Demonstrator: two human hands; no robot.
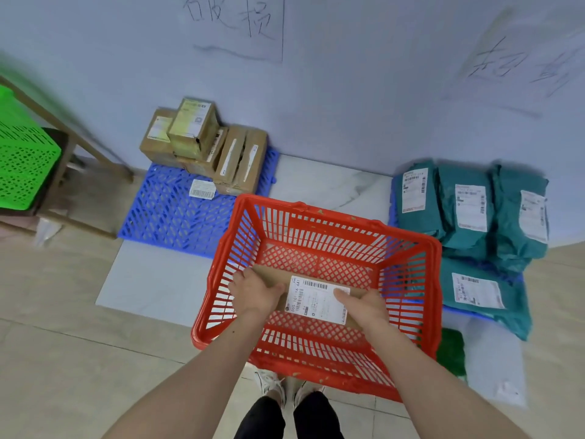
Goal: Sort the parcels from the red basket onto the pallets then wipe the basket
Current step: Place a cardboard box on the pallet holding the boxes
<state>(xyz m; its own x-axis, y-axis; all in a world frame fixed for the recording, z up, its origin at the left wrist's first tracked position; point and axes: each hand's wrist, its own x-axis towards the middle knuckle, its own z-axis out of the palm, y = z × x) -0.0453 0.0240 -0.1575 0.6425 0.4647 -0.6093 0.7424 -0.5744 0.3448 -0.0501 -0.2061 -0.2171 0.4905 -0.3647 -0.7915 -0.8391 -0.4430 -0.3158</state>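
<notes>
Both hands reach into the red basket [316, 280] and grip one cardboard box [316, 299]: the left hand [253, 291] curls round its left end, the right hand [364, 307] round its right end. Between the fingers lies a white shipping label [316, 301] with a barcode and the print "505 101 16 6A1". Beyond the left fingers, brown boxes [202, 147] sit on a blue pallet [167, 213]. Beyond the right fingers lie teal mailer bags [474, 213] with white labels, their print too small to read.
</notes>
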